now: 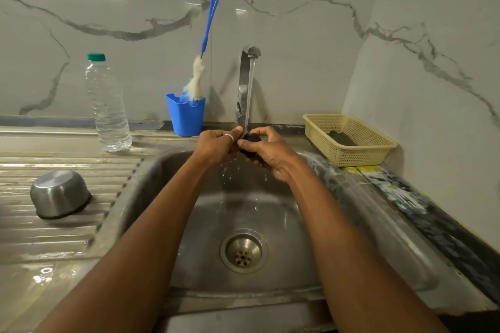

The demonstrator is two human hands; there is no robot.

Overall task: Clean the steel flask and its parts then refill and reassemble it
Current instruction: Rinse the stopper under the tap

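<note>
Grey-veined marble tiles [297,8] cover the wall behind a steel sink [151,170] with a ribbed drainboard [67,238] on its left. We stand at the basin with both arms reaching forward over the drain strainer [243,251].

1. Tap [244,76]: a thin stream of water [250,94] falls from the spout onto the part in our hands. Drops fall from the hands into the basin.
2. Black part [253,138]: a small dark round piece, held above the basin directly under the stream. We cannot tell its exact shape, as the fingers cover most of it.
3. Left hand [216,144]: the fingers curl under the part and the thumb lies against its near-left edge. A ring [229,137] sits on one finger.
4. Right hand [270,154]: the thumb and fingers curl round the part from the right and pinch its top and underside.
5. Steel cup [59,193]: it rests upside down on the drainboard, well apart from the hands.

Along the back edge stand a clear plastic bottle [108,105] with a green cap and a blue holder [186,116] carrying a blue-handled bottle brush [197,76]. On the right, a beige basket [351,154] holds a dark pad [341,138].
</note>
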